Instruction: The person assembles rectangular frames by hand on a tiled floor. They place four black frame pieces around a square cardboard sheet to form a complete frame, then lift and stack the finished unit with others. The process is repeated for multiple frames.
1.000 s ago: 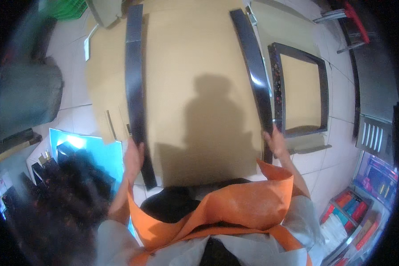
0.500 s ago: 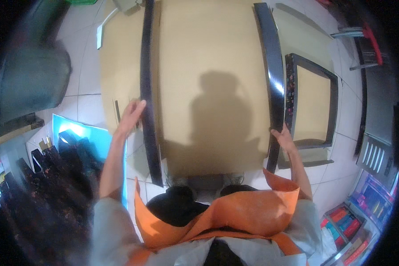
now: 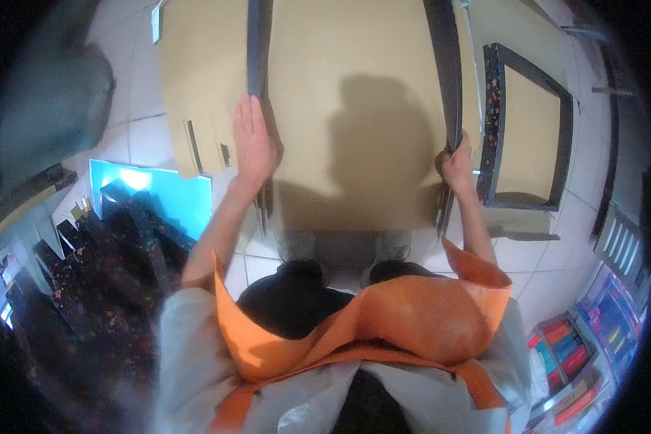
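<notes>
Since half a second ago the left hand [image 3: 253, 141] has slid up along the left dark strip [image 3: 255, 50], from its lower end to a spot farther up its length; the right hand [image 3: 457, 163] keeps to much the same place on the right dark strip [image 3: 445, 65].

Head view: large tan board [image 3: 347, 94] lies flat on the white tiled floor [image 3: 134, 94], filling the upper middle of the picture. Two long dark strips run along it, one on each side. Left hand lies flat and open on the left strip, fingers stretched forward, palm pressing down, not clenched. Right hand is closed around the lower part of the right strip, fingers wrapped over its edge. Person's shadow falls across the board between the hands. Orange apron [image 3: 383, 318] and grey sleeves show at the lower edge, shoes [image 3: 340, 249] just below the board's near edge. Right of the board, a dark patterned frame [image 3: 493, 123] around a tan panel lies on the floor. Left of the board, a bright blue sheet [image 3: 159, 195] beside dark patterned pieces [image 3: 87, 275].
</notes>
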